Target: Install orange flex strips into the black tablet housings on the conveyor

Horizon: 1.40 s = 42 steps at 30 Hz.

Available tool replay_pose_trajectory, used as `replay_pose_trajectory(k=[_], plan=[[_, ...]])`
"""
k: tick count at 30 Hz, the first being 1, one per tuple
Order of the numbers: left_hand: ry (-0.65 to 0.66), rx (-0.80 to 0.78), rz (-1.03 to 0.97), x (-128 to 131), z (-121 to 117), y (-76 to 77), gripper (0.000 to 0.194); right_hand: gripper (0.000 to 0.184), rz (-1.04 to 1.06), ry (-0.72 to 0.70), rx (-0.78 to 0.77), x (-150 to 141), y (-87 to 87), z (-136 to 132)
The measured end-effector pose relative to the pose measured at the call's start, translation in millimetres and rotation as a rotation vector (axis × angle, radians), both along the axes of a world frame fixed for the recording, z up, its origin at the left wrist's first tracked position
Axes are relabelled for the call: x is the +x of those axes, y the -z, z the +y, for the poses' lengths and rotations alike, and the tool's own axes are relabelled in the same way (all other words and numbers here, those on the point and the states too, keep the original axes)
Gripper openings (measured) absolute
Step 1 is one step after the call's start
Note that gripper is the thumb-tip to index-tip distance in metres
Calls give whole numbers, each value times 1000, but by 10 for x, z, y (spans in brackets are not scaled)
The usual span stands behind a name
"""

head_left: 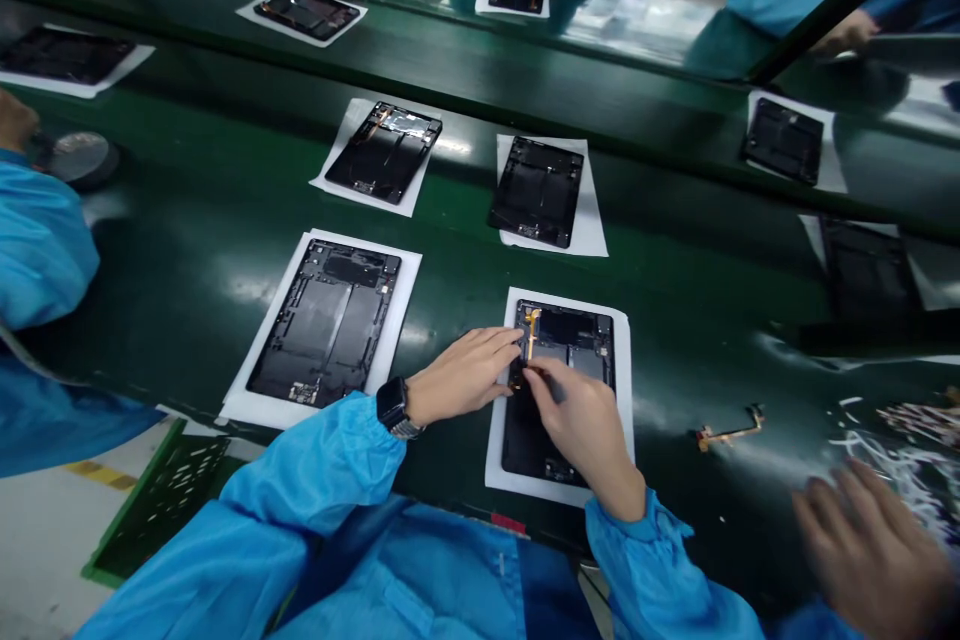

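Note:
A black tablet frame [574,345] lies on a white sheet [622,400] on the green belt just in front of me. An orange flex cable [532,325] stands along its upper left part. My left hand [461,377], with a dark watch on the wrist, rests with outstretched fingers on the frame's left edge beside the cable. My right hand [579,423] covers the frame's middle, its fingertips pinched on the cable's lower end.
Three more frames on white sheets [326,325] [384,152] [538,190] lie further out. A loose orange cable [727,432] and white scraps [900,445] lie at right, near a co-worker's blurred hand [870,545]. A blue sleeve [37,250] is at left, a green crate [157,495] below.

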State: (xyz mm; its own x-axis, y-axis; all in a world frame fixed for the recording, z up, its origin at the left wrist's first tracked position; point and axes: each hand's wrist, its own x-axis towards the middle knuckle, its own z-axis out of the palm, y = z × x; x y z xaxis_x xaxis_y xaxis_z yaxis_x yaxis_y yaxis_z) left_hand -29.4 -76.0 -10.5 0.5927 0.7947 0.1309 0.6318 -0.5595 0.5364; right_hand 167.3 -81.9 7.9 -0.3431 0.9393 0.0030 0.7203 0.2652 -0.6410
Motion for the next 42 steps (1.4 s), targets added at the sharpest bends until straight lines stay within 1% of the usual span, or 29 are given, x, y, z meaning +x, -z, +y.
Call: replay_pose_trajectory(k=[3, 4, 5, 6, 7, 9, 12, 15, 18, 30, 38, 42], plan=[[-60, -22, 23, 12, -14, -49, 38, 14, 556, 313, -236, 136, 72, 19], [-85, -37, 41, 19, -18, -63, 32, 13, 701, 389, -319, 166, 90, 21], [-106, -53, 58, 27, -21, -73, 27, 14, 796, 431, -399, 186, 105, 21], [-117, -68, 70, 36, -23, -78, 24, 14, 834, 442, -470, 196, 116, 19], [-119, -82, 74, 46, -23, -77, 20, 15, 816, 419, -526, 196, 125, 17], [-105, -106, 59, 63, -21, -60, 14, 16, 656, 300, -573, 178, 142, 15], [-78, -137, 25, 79, -12, -20, 10, 14, 361, 101, -527, 130, 165, 26], [-70, -153, 8, 82, -3, 7, 10, 8, 179, 34, -470, 84, 169, 47], [-71, -162, 0, 79, 0, 16, 10, 7, 74, -12, -446, 49, 150, 71], [-71, -189, 11, 96, -6, -14, 6, 10, -22, -50, -428, 13, 125, 96], [-69, -222, -10, 100, 2, -40, 6, 11, 33, -50, -441, 32, 140, 103], [-68, -227, -7, 102, 4, -53, 6, 10, 29, -61, -444, 37, 141, 101]])
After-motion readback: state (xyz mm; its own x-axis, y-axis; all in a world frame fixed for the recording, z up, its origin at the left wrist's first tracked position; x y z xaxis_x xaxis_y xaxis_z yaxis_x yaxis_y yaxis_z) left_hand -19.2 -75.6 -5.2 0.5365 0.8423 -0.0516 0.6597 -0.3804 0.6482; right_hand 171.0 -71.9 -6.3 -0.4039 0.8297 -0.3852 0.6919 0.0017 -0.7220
